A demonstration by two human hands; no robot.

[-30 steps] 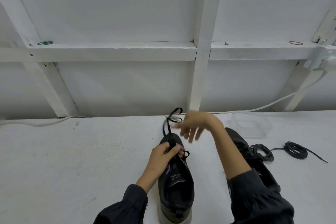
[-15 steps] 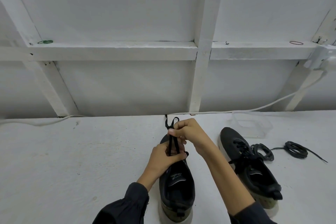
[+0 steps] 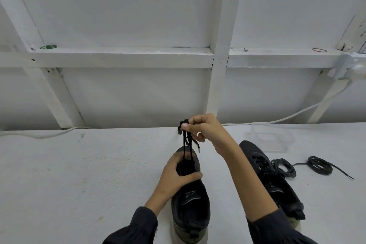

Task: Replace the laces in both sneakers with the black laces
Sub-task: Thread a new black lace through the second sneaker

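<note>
A black sneaker [image 3: 191, 210] stands in front of me, toe pointing away. My left hand [image 3: 176, 174] grips it across the tongue and eyelets. Above the toe, my right hand [image 3: 204, 128] pinches a black lace [image 3: 186, 144] and holds both strands taut, running up from the shoe. The second black sneaker [image 3: 271, 180] sits to the right, partly hidden behind my right forearm, with a lace in it. Two coils of black lace lie beside it, one [image 3: 285, 167] touching the shoe and one [image 3: 320, 165] farther right.
A clear plastic container [image 3: 269, 138] stands at the back right of the white table [image 3: 79, 174]. A white cable [image 3: 297, 113] runs along the wall's foot. White wooden framing rises behind, with rubber bands [image 3: 48, 46] on its ledge.
My right hand has closed on the lace and pulled it higher, away from the shoe, drawing the strands straight. The left hand has kept its hold on the sneaker.
</note>
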